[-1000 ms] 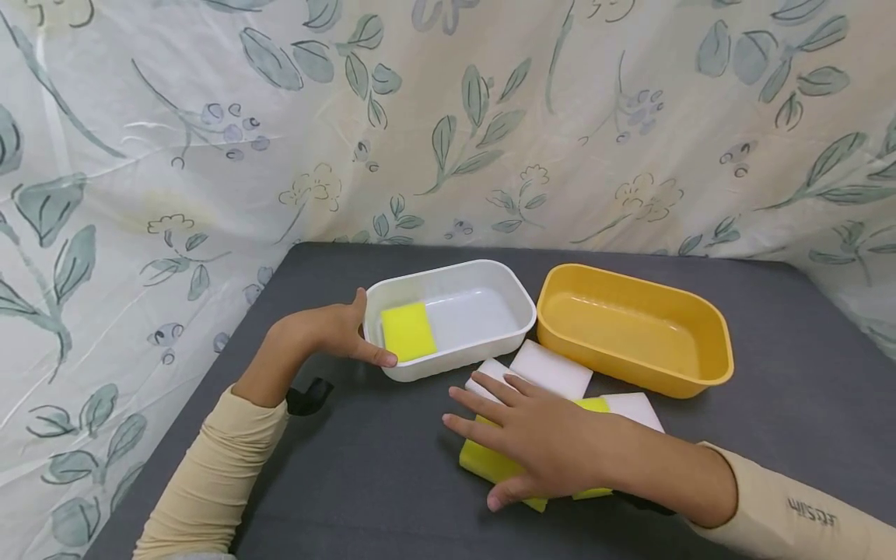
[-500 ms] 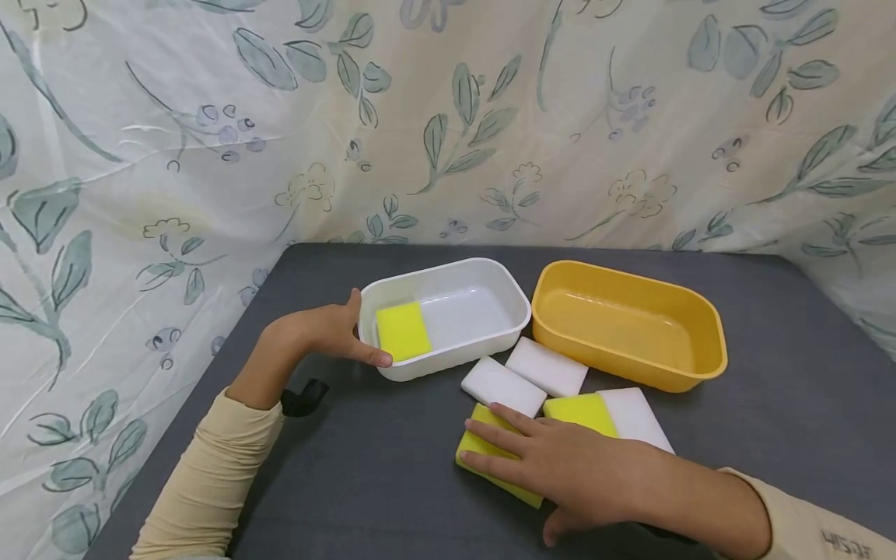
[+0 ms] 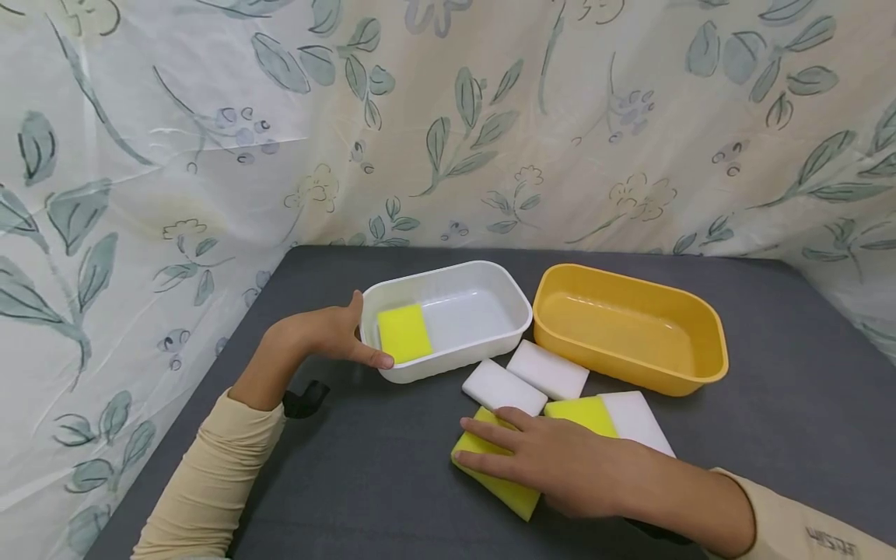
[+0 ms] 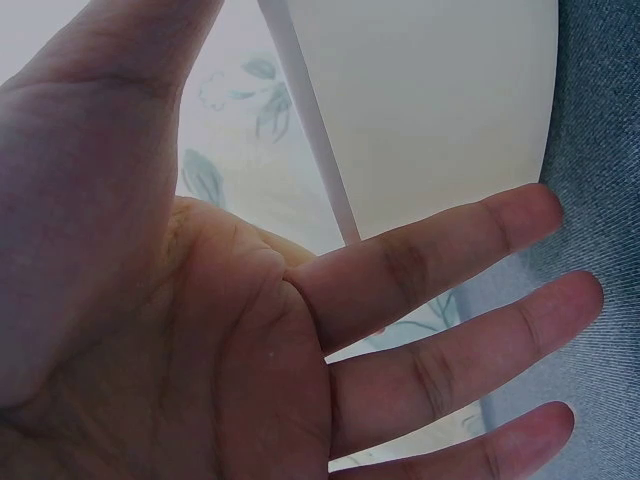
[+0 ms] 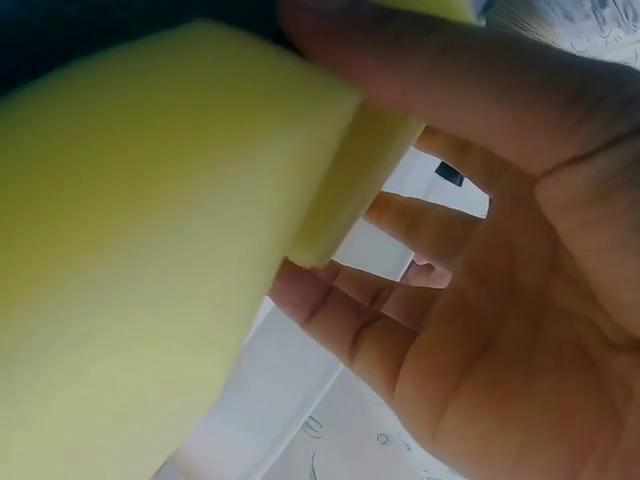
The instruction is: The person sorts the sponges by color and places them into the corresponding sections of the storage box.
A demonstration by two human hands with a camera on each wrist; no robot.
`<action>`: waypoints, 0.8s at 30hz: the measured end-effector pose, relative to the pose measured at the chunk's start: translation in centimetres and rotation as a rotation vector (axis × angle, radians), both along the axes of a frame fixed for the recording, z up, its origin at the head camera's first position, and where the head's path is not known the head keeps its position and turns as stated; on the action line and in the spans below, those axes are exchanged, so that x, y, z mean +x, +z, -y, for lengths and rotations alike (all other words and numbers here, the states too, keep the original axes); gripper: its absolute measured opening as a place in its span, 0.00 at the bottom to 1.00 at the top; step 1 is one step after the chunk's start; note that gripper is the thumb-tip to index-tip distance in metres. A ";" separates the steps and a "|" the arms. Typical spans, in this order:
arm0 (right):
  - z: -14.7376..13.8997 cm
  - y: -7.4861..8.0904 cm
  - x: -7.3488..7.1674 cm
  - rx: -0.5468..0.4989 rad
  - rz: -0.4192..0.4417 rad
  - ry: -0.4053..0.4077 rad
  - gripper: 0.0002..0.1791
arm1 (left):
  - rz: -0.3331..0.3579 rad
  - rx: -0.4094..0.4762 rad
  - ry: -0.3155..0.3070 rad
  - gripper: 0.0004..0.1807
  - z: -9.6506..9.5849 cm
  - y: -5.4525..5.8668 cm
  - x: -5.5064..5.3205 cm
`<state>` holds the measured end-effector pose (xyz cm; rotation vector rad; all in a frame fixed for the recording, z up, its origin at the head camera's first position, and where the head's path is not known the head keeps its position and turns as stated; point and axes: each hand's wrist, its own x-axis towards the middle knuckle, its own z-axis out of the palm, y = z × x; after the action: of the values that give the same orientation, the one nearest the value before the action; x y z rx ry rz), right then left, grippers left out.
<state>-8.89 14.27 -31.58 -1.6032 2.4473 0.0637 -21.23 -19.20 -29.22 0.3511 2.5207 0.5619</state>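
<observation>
My left hand (image 3: 332,334) rests at the left end of a white tray (image 3: 483,330), thumb along its front rim. In the left wrist view its fingers (image 4: 430,380) extend straight beside the tray's pale wall. One yellow sponge (image 3: 406,333) lies inside that tray. My right hand (image 3: 560,459) holds another yellow sponge (image 3: 493,474) on the table, fingers over its top. In the right wrist view yellow foam shows between thumb and fingertips. Behind the hand lie a yellow sponge (image 3: 584,414), partly covered, and a white sponge (image 3: 637,420).
Two more white sponges (image 3: 504,386) lie in front of the trays. A yellow-orange tray (image 3: 630,373) with nothing in it stands right of the white one. The dark tabletop (image 3: 378,482) ends at a floral curtain (image 3: 448,140) behind.
My right hand drew back toward the near right, uncovering the white sponges, then closed in on the near yellow sponge, which has turned slightly. My left hand stays at the white tray.
</observation>
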 end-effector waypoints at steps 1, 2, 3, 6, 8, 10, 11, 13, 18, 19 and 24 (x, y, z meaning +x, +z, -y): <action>0.1 0.0 0.0 0.007 -0.006 -0.006 0.56 | 0.000 0.000 -0.002 0.73 0.0 0.0 0.0; 0.2 0.1 0.0 0.014 -0.009 -0.011 0.55 | -0.001 -0.005 -0.001 0.73 0.0 0.0 0.0; 0.3 0.1 -0.1 0.020 -0.007 -0.017 0.55 | -0.001 -0.011 0.000 0.74 0.0 0.0 -0.1; 0.6 0.3 -0.2 0.041 0.013 -0.035 0.54 | 0.001 -0.022 0.004 0.75 0.0 0.0 -0.1; 0.7 0.5 -0.2 0.057 0.031 -0.042 0.53 | 0.003 -0.025 0.008 0.75 -0.1 0.0 -0.2; 0.8 0.8 -0.3 0.074 0.046 -0.044 0.54 | 0.004 -0.024 0.010 0.74 -0.1 0.0 -0.2; 0.9 0.9 -0.4 0.085 0.050 -0.043 0.54 | 0.004 -0.023 0.012 0.75 -0.1 0.0 -0.2; 1.0 1.2 -0.4 0.104 0.059 -0.038 0.55 | 0.008 -0.023 0.016 0.75 -0.1 0.1 -0.2; 1.0 1.8 -0.4 0.119 0.063 -0.015 0.54 | 0.019 -0.020 0.019 0.76 -0.2 0.2 -0.2; 1.0 1.9 -0.4 0.117 0.055 -0.007 0.53 | 0.021 -0.019 0.019 0.76 -0.2 0.2 -0.2; 0.9 2.4 -0.2 0.075 -0.014 0.056 0.49 | 0.028 -0.033 0.028 0.78 -0.2 0.3 -0.2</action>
<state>-9.09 13.32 -29.19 -1.6437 2.3806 0.1743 -21.48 -19.00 -28.92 0.2942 2.5089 0.5321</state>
